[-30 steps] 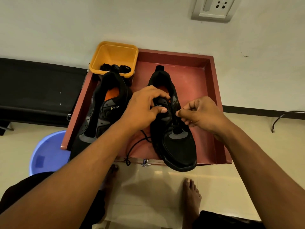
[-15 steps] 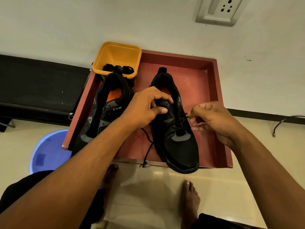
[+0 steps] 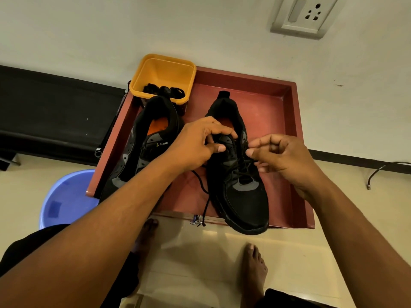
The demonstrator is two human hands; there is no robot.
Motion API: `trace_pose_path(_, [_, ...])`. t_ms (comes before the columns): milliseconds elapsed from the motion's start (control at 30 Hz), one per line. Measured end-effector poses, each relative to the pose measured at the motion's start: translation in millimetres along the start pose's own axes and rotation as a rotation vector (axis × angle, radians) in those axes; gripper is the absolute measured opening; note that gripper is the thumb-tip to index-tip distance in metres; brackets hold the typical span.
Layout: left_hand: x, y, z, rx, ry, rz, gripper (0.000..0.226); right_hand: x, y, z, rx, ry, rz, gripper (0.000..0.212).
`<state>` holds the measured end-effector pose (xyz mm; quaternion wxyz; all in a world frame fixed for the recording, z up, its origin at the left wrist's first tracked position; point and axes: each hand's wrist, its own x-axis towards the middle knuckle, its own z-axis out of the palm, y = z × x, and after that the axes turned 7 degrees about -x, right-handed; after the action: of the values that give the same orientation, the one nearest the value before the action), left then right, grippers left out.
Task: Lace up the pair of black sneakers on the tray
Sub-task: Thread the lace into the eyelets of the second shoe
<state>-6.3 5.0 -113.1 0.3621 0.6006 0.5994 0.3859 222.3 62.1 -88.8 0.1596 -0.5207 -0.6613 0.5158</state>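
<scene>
We lace a black shoe (image 3: 240, 185) on the red tray (image 3: 278, 112).
Our left hand (image 3: 195, 145) curls over the shoe's tongue and grips it, thumb pressed down. Our right hand (image 3: 282, 156) sits at the eyelets with fingers curled; we cannot tell whether it pinches the lace (image 3: 205, 194). The shoe lies in the tray's right half, toe over the near rim, with a loose lace end trailing to that rim. The other shoe (image 3: 142, 152) lies beside it, before a yellow tub (image 3: 164, 74).
</scene>
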Motion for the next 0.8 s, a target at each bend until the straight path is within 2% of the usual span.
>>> trace_pose_path(67, [-0.1,0.5,-0.2,-0.014,-0.006,-0.008,0.041,0.1,-0.1,-1.9,-0.034,0.035,-0.055,0.006])
trace_pose_path(167, [-0.1,1.0,-0.4,-0.024,-0.012,-0.013,0.042,2.4,1.6,-16.2,-0.036,0.146,-0.088,0.007])
trace_pose_path(333, [0.4,-0.4,-0.6,-0.013,-0.021,-0.005,0.046,-0.7,3.1,-4.2,-0.111,-0.009,-0.140,0.012])
trace_pose_path(500, [0.8,-0.8,-1.0,-0.018,-0.030,-0.020,0.050,5.5,3.3,-26.6,-0.117,0.185,-0.217,0.010])
trace_pose_path(667, [0.4,-0.9,-2.7,-0.008,-0.053,-0.022,0.055,1.3,2.5,-4.7,-0.171,-0.002,-0.240,0.014])
trace_pose_path(800, [-0.4,2.0,-3.8,0.006,-0.070,-0.032,0.060,7.6,4.2,-26.0,-0.186,0.181,-0.252,0.010])
